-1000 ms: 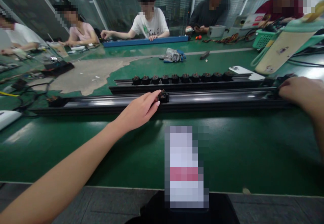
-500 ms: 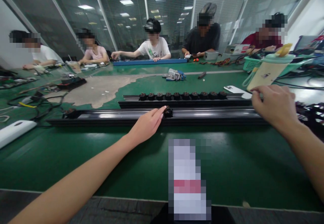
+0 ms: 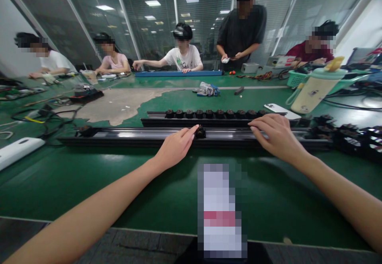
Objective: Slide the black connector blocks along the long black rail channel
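Note:
My left hand (image 3: 176,146) reaches to a small black part with a brownish top (image 3: 200,132), its thumb and fingertips closed on the part's left side. That part sits in the channel of a long black rail (image 3: 134,141) lying across the table. Above the right half of this rail hovers my right hand (image 3: 273,134), fingers loosely bent and apart, with nothing visible in them. Another dark part (image 3: 86,131) lies at the rail's left end. Behind it, a shorter black rail (image 3: 155,121) carries a row of several similar black round parts (image 3: 220,114).
Black parts are piled (image 3: 349,134) at the right end. A phone (image 3: 276,107), a cream tumbler (image 3: 318,89) and a green basket (image 3: 295,79) stand beyond. Gloves (image 3: 206,89) lie mid-table; cables (image 3: 32,119) and a white device (image 3: 20,152) are left. Several people sit opposite; one stands.
My right hand has moved left from near the tumbler to above the rail. My left hand stays at the small part. A person in black across the table has stood up.

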`<state>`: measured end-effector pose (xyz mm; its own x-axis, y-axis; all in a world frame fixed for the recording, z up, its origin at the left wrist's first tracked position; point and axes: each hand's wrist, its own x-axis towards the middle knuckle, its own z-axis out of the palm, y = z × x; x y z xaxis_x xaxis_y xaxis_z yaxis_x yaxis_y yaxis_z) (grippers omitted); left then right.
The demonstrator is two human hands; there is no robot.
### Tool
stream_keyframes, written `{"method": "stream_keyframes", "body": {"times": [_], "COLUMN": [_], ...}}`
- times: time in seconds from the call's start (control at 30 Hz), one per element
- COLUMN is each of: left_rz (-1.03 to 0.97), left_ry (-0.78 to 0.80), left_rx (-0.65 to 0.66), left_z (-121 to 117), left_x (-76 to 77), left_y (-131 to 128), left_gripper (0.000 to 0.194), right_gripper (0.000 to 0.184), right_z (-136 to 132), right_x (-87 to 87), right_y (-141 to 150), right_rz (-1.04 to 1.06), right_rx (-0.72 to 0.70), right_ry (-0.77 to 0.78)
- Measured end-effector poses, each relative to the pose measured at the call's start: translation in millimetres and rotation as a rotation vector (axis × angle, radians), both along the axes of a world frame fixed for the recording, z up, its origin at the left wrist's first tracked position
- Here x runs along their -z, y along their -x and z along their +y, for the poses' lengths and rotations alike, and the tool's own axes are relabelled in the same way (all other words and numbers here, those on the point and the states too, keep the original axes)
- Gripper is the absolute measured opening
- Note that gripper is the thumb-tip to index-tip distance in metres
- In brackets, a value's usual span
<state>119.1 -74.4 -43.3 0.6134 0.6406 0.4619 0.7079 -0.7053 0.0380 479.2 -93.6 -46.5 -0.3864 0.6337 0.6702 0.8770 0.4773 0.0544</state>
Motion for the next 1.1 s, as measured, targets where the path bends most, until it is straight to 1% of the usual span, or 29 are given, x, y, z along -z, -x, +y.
{"method": "stream_keyframes", "body": {"times": [0.17,0.3,0.63,1.1], "left_rz": [0.000,0.015,0.036,0.035], "left_ry": [-0.010,-0.023,-0.065,-0.067], "left_rx": [-0.004,-0.017,0.006,0.047], "left_z": [0.8,0.8,0.9,0.1], "left_x": [1.0,1.3,3.5,3.3], "left_y": [-0.3,-1.2,-3.3,-3.1], "left_gripper": [0.047,0.048,0.048,0.048], "right_gripper": [0.029,0.031,0.032,0.033], "right_z": [-3.2,-3.9,-2.5,-3.9], "right_x": [9.3,14.2,18.5,16.4], "right_y": [17.9,24.9,23.1,26.2], "right_rz": [-0.040,-0.051,-0.035,-0.029], "right_rx": [-0.059,-0.094,-0.115,-0.104], "right_ry": [0.020,0.027,0.056,0.068]}}
